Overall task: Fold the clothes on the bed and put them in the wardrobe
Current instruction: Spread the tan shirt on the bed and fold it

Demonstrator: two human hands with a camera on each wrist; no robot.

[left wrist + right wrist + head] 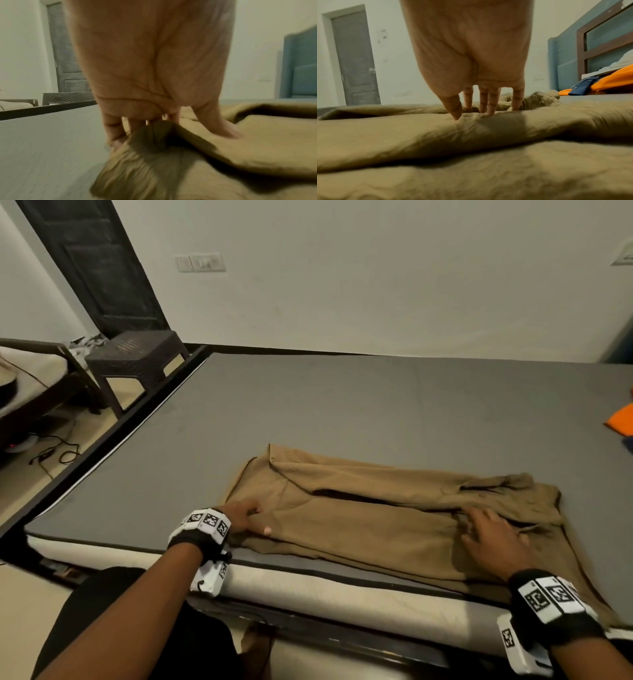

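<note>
A tan garment [376, 525] lies partly folded lengthwise on the grey mattress [342, 405], near its front edge. My left hand [251, 517] is at the garment's left end. In the left wrist view the left hand [173, 136] has its fingers [118, 140] curled under a bunched fold of the tan garment [257, 142], with the thumb lying on top. My right hand [486, 529] rests on the garment's right part with fingers spread. In the right wrist view the right hand [476, 115] presses straight fingertips [489, 112] into a ridge of the tan garment [471, 148].
An orange cloth [621, 422] and a blue garment [582, 86] lie at the bed's far right, by a blue headboard [565, 60]. A dark stool [137, 357] stands left of the bed, with cables [54, 450] on the floor. A dark door [96, 261] is behind it.
</note>
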